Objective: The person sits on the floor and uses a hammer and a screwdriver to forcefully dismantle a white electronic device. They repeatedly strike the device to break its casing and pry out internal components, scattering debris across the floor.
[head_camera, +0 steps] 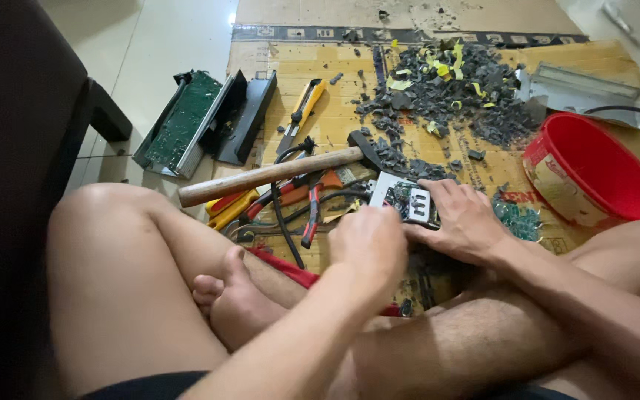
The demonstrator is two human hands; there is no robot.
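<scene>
I sit cross-legged on flattened cardboard (320, 126). My right hand (462, 221) lies over a small silver electronic part (403, 198) with dark components, its fingers pressing on it. Just left of the part is my left hand (368, 244), closed in a fist seen from the back; whether it holds a tool is hidden. A wooden-handled hammer (272, 175) lies just beyond the hands, over several red, orange and yellow-handled pliers (290, 201) and black wires.
A heap of dark broken scraps with yellow bits (450, 92) lies at the far middle. A red bucket (594, 169) stands to the right, silver metal casing (583, 89) behind it. A yellow utility knife (301, 111), a green circuit board (181, 126) and black casings (242, 118) lie left.
</scene>
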